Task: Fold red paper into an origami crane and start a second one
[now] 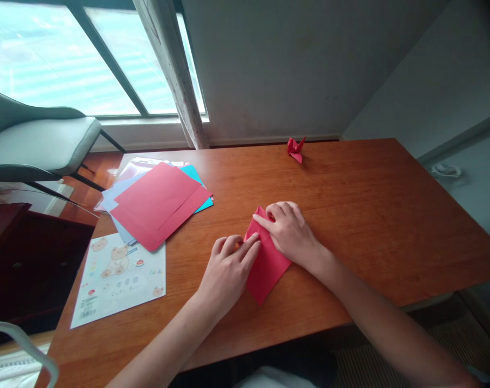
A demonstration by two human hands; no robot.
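A folded sheet of red origami paper lies on the wooden table in front of me, one corner pointing towards me. My left hand grips its left edge, with fingertips pressed onto the upper fold. From the right, my right hand holds the upper part, its index finger stretched along the fold near the top corner and the other fingers curled at the right edge. The thumbs are partly hidden. Farther back on the table stands a small red origami crane.
Red, blue and pale sheets of paper lie stacked at the left of the table. Nearer me is a white sheet with bear drawings. A grey chair stands by the window, with a curtain beside it.
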